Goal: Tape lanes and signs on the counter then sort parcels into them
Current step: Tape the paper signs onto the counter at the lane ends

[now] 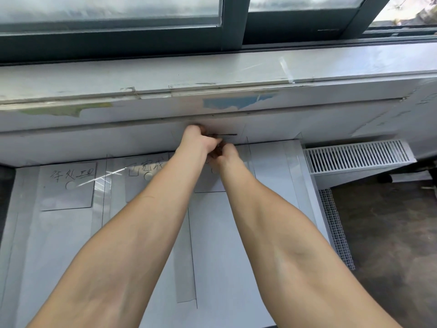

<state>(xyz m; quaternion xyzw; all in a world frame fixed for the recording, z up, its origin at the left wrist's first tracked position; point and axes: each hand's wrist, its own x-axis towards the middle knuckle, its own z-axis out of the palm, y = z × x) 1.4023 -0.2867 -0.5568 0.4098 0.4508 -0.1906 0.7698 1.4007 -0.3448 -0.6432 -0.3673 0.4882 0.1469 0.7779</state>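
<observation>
Both my arms reach to the back of the white counter (236,233), where it meets the wall under the window sill. My left hand (196,138) is curled into a fist against the wall. My right hand (225,152) is pinched just below and right of it, touching it. A thin dark line (225,134) runs right from my left fingers; whether it is held or drawn I cannot tell. Two handwritten paper signs lie on the counter, a left sign (67,188) and a middle sign (144,171). A third sheet (209,185) is mostly hidden under my right forearm. Clear tape strips (105,185) and thin lines mark lanes.
A longer tape strip (185,261) runs toward me between my arms. The window sill (212,72) overhangs the wall, with peeled paint patches. A white radiator grille (357,157) and mesh panel (335,226) sit right of the counter, above a dark floor (390,233).
</observation>
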